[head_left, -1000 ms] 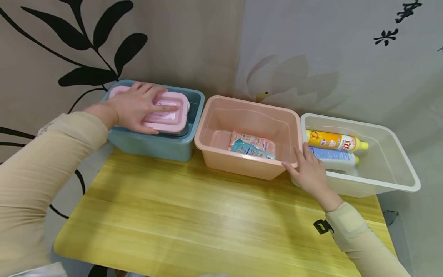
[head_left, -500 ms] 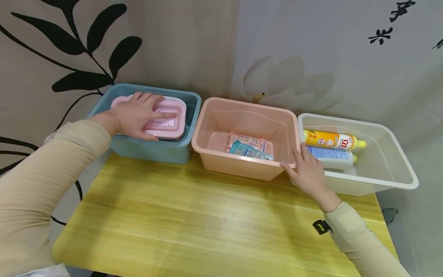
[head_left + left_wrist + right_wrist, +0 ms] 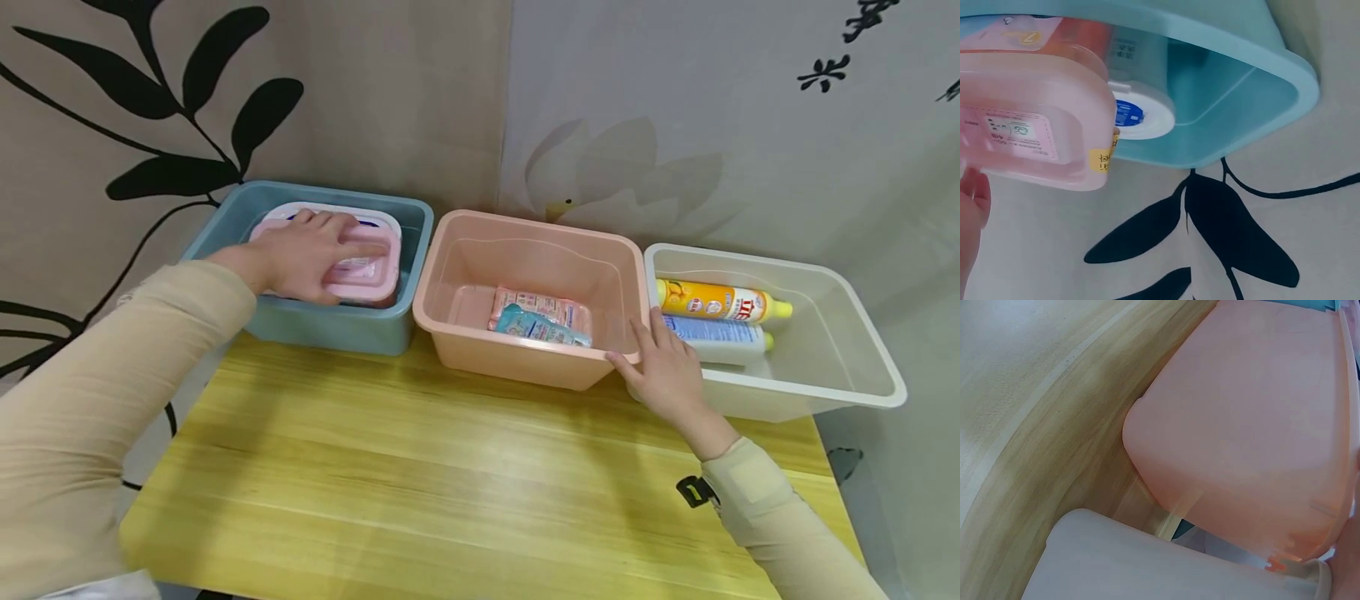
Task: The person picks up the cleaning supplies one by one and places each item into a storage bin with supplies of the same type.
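Note:
A pink-lidded plastic box (image 3: 382,283) sits high in the blue bin (image 3: 330,329) at the left. My left hand (image 3: 296,258) spans its lid and grips it, thumb at the near edge and fingers toward the far side. Behind the box shows a white-lidded container (image 3: 1155,119) with a blue label. My right hand (image 3: 663,375) rests with fairly straight fingers where the rims of the peach bin (image 3: 517,358) and the white bin (image 3: 810,396) meet. Its fingers are mostly outside the right wrist view.
Inside the peach bin lie a pink packet (image 3: 577,315) and a blue packet (image 3: 536,325). The white bin holds a yellow-orange bottle (image 3: 712,302) and a white-blue bottle (image 3: 716,337). All three bins stand along the back of a wooden table (image 3: 450,475), before a patterned curtain (image 3: 420,100).
The pink-lidded box and my left hand have moved lower and slightly nearer, uncovering the white-lidded container behind. My right hand stays on the rims. The head view has shifted slightly.

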Available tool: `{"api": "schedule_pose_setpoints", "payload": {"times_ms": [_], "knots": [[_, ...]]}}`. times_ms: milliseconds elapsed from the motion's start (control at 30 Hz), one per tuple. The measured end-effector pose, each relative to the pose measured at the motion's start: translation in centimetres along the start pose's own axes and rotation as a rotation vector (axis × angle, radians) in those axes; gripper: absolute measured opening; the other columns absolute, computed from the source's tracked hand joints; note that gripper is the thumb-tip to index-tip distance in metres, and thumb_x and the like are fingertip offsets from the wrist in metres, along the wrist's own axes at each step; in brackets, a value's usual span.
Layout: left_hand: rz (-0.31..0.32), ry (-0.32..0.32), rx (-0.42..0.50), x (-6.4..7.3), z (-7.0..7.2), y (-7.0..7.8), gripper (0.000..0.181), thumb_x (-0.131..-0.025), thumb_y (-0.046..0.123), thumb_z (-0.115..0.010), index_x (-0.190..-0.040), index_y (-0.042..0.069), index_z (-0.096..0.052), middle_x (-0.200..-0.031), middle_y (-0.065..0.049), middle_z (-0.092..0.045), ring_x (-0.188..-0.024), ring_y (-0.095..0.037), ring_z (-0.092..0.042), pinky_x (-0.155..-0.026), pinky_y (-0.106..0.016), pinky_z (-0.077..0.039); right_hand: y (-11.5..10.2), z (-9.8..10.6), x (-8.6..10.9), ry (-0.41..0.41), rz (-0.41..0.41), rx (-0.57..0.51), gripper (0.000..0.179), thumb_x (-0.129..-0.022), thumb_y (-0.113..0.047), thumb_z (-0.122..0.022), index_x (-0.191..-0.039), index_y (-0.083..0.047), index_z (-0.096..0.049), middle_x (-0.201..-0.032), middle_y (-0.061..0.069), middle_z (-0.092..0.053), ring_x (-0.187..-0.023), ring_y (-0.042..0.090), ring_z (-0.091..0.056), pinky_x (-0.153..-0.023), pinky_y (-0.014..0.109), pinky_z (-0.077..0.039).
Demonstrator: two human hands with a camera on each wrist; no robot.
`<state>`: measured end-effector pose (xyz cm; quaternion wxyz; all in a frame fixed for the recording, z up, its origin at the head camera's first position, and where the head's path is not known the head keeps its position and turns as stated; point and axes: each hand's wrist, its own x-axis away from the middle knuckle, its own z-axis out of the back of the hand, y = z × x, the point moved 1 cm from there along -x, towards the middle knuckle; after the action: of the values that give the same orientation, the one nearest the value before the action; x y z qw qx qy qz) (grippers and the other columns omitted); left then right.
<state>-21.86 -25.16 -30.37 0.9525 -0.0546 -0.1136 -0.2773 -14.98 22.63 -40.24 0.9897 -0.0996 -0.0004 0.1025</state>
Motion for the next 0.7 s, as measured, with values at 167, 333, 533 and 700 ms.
{"api": "schedule_pose_setpoints", "payload": {"times_ms": [167, 333, 533, 700], "knots": [[0.034, -0.047, -0.011, -0.6, 0.0, 0.2, 0.090, -0.072, 0.045, -0.071, -0.146, 0.041, -0.021, -0.144, -0.018, -0.027, -0.129, -0.040, -0.026, -0.106, -0.067, -0.019, 0.0, 0.0, 0.0, -0.008, -0.002, -0.003, 0.076, -0.094, -0.058, -0.037, -0.144, -0.002, -0.031, -0.153, 0.029, -0.012, -0.130, 0.053, -0.030, -0.102, 0.067, -0.027], [0.044, -0.057, -0.017, -1.1, 0.0, 0.2, 0.090, -0.071, 0.044, -0.071, -0.146, 0.038, -0.022, -0.141, -0.018, -0.030, -0.126, -0.039, -0.029, -0.104, -0.067, -0.022, 0.2, -0.1, 0.0, -0.004, -0.009, 0.001, 0.075, -0.094, -0.058, -0.037, -0.144, -0.003, -0.031, -0.153, 0.028, -0.012, -0.131, 0.053, -0.029, -0.103, 0.067, -0.026], [0.045, -0.080, 0.021, -1.5, -0.7, 0.1, 0.091, -0.071, 0.040, -0.072, -0.146, 0.041, -0.021, -0.138, -0.016, -0.034, -0.125, -0.039, -0.033, -0.105, -0.067, -0.023, 0.2, -0.1, 0.0, -0.006, -0.012, -0.002, 0.076, -0.094, -0.059, -0.037, -0.145, -0.003, -0.031, -0.154, 0.027, -0.012, -0.131, 0.052, -0.029, -0.104, 0.066, -0.025], [0.042, -0.086, 0.048, -1.7, -1.1, -0.1, 0.092, -0.070, 0.036, -0.074, -0.146, 0.038, -0.022, -0.138, -0.016, -0.034, -0.126, -0.040, -0.033, -0.106, -0.065, -0.023, 0.1, 0.0, -0.1, -0.007, -0.011, 0.005, 0.075, -0.094, -0.058, -0.037, -0.145, -0.003, -0.031, -0.153, 0.027, -0.012, -0.131, 0.052, -0.030, -0.103, 0.066, -0.026]]}}
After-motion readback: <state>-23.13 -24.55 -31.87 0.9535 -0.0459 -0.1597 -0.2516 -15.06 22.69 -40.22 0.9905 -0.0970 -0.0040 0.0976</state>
